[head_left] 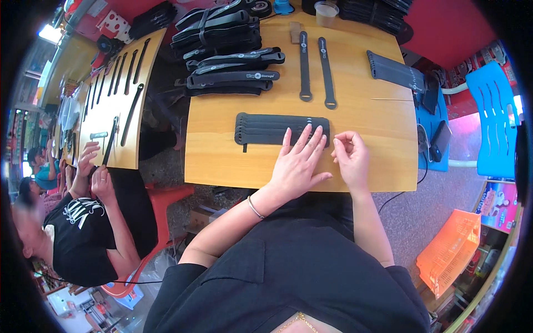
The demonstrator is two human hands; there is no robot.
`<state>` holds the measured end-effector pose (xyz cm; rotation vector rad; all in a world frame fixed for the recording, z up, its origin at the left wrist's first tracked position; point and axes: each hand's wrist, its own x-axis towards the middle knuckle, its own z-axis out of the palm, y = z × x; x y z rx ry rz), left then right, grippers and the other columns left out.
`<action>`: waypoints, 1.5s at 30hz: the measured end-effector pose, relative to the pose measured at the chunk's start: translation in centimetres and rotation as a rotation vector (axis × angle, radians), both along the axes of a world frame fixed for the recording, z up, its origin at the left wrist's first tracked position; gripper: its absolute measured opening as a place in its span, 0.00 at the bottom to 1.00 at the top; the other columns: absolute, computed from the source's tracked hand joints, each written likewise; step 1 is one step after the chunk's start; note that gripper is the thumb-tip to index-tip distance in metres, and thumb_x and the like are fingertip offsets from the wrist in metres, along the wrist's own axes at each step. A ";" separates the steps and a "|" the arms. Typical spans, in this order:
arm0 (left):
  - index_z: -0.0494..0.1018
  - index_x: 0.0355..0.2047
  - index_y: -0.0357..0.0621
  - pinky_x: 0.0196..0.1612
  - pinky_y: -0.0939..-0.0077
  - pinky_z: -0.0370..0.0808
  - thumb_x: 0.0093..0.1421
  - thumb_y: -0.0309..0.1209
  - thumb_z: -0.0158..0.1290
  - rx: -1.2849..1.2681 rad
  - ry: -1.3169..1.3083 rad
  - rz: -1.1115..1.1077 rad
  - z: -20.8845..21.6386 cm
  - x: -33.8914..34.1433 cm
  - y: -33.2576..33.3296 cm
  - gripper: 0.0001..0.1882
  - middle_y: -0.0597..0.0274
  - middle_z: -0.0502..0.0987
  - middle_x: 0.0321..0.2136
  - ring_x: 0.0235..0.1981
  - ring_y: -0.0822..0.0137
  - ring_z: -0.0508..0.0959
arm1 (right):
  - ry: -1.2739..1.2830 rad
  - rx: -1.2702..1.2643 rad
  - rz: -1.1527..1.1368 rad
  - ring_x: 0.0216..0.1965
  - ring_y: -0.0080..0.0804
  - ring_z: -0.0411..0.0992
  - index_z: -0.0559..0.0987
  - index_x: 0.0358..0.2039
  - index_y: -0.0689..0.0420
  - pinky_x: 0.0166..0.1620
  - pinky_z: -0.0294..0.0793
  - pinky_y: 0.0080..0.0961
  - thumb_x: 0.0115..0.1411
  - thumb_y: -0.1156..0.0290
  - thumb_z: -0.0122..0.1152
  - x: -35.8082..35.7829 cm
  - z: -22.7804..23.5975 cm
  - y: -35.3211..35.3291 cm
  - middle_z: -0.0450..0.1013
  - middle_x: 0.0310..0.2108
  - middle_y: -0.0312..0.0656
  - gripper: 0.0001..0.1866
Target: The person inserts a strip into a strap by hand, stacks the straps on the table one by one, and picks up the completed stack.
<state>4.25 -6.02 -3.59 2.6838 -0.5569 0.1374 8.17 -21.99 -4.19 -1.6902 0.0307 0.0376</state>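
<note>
A row of dark grey strap ties [265,130] lies side by side on the wooden table [222,166] in front of me, their round slotted ends to the left. My left hand [297,166] rests on the right part of this row, fingers spread and pointing away from me. Just past the row's right end, my right hand [352,161] has its thumb and fingers pinched together; whatever they may hold is too small to make out. Beyond my hands, two single straps, a left one [305,69] and a right one [327,75], lie lengthwise.
Bundled straps [219,33] and a loose strap stack [233,77] fill the far left. Fanned straps [394,71] and a thin stick [392,99] lie right. A cup [326,14] stands at the back. Left, a co-worker [78,238] handles straps; an orange basket [449,250] stands right.
</note>
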 end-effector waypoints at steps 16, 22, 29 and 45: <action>0.61 0.62 0.40 0.67 0.41 0.41 0.56 0.60 0.50 0.024 -0.029 -0.041 0.2 0.0 -0.1 0.43 0.50 0.56 0.65 0.68 0.52 0.51 | -0.353 -0.752 0.045 0.36 0.39 0.75 0.71 0.47 0.58 0.38 0.76 0.34 0.54 0.67 0.67 14.1 0.9 1.2 0.73 0.41 0.47 0.22; 0.62 0.61 0.40 0.66 0.39 0.42 0.56 0.58 0.51 0.029 -0.053 -0.030 -0.1 -0.2 0.0 0.42 0.48 0.58 0.64 0.68 0.50 0.53 | -0.224 -0.960 0.085 0.40 0.46 0.76 0.67 0.52 0.59 0.42 0.75 0.40 0.51 0.62 0.70 15.0 1.7 2.7 0.76 0.38 0.49 0.31; 0.62 0.61 0.39 0.66 0.36 0.42 0.55 0.59 0.51 0.036 -0.048 -0.038 0.0 -0.3 -0.3 0.43 0.46 0.58 0.64 0.68 0.49 0.52 | -0.099 -0.701 0.081 0.34 0.42 0.77 0.70 0.51 0.62 0.40 0.75 0.36 0.53 0.67 0.66 14.9 0.9 0.3 0.77 0.31 0.47 0.26; 0.57 0.63 0.36 0.47 0.70 0.77 0.58 0.27 0.58 -1.201 0.272 0.076 1.1 -3.0 1.6 0.34 0.46 0.60 0.63 0.53 0.59 0.75 | -0.152 0.202 0.002 0.22 0.15 0.66 0.67 0.49 0.61 0.24 0.66 0.12 0.61 0.82 0.52 -3.2 6.4 0.8 0.66 0.31 0.34 0.15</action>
